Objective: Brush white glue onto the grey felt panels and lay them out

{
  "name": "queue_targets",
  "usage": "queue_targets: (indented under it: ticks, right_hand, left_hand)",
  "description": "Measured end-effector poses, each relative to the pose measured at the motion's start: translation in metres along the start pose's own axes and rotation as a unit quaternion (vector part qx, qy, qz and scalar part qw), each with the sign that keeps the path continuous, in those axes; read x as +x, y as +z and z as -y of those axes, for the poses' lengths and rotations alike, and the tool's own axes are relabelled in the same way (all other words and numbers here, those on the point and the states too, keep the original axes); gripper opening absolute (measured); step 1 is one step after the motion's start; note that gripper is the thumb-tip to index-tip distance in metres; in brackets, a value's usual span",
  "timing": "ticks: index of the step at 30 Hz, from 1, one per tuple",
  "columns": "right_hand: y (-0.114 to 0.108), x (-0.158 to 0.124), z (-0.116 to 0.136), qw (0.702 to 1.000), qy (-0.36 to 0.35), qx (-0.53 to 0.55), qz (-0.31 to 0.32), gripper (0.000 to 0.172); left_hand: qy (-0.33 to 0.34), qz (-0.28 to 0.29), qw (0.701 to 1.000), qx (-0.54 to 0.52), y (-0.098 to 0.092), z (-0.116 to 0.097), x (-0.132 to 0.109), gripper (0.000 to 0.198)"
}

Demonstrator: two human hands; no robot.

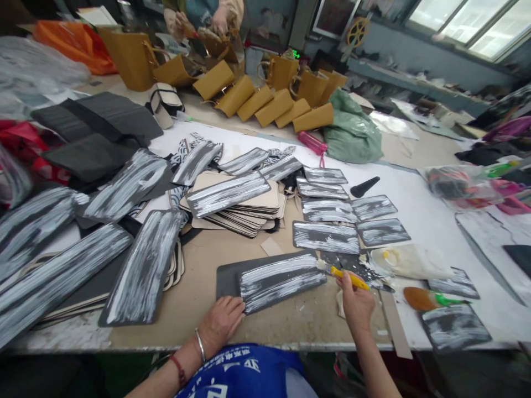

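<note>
My right hand (pixel 357 303) grips a brush (pixel 350 278) by its yellow handle. The bristles touch the right end of a dark grey panel (pixel 282 281) streaked with white paste, likely glue. My left hand (pixel 224 319) lies with fingers stretched out against that panel's lower left corner, holding nothing. Under the streaked panel, a plain dark piece (pixel 226 281) sticks out on the left. To the right of the brush, a paste-spattered dark board (pixel 340 262) lies beside a whitish plastic container (pixel 409 261) tipped on its side.
Streaked panels (pixel 141 271) cover the left side, some on stacked beige boards (pixel 249 215). Smaller streaked pieces (pixel 326 236) lie ahead. An amber bottle (pixel 418 298) is at right. Mustard-coloured bags (pixel 274 108) line the back, where another person's hands (pixel 219 21) work.
</note>
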State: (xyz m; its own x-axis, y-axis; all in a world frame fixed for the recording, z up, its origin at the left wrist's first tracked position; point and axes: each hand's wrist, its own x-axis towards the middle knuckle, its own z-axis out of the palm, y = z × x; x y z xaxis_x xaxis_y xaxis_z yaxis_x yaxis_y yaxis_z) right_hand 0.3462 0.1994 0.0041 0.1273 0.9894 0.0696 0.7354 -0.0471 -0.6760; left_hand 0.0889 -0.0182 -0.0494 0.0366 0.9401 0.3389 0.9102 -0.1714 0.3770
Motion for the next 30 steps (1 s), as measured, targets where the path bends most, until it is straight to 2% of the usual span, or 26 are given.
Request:
queue_targets:
  ticks: [5,11,15,18,22,25,27,30]
  right_hand:
    - [-0.005,-0.008,-0.008,0.989,-0.136,-0.052,-0.013,0.055]
    - [0.003,-0.004,-0.006,0.967,-0.255,-0.005,-0.018,0.038]
    - [0.020,0.000,0.005,0.951,-0.306,0.036,0.019,0.030]
    - [0.028,-0.014,0.017,0.939,-0.332,0.060,0.070,0.026]
    - [0.018,-0.041,0.023,0.932,-0.326,0.096,0.129,0.024]
    - [0.002,-0.049,0.018,0.946,-0.290,0.105,0.105,0.023]
    - [-0.004,-0.050,0.015,0.961,-0.241,0.104,0.089,0.024]
    - [0.000,-0.053,0.019,0.973,-0.120,0.146,0.129,0.030]
  left_hand:
    - [0.000,-0.018,1.000,0.017,0.000,-0.003,-0.001,0.027]
    - [0.008,-0.045,0.999,0.030,0.002,-0.003,-0.004,0.027]
    - [0.034,-0.063,0.996,0.048,0.003,-0.002,-0.004,0.028]
    - [0.052,-0.068,0.994,0.062,0.003,0.000,-0.004,0.027]
    - [0.032,-0.046,0.997,0.049,0.003,0.000,-0.006,0.025]
    - [-0.038,-0.030,0.999,0.002,0.002,-0.005,-0.009,0.024]
    - [-0.107,-0.031,0.993,-0.029,0.003,-0.008,-0.006,0.025]
    - [-0.215,-0.034,0.975,-0.045,0.006,-0.006,0.008,0.034]
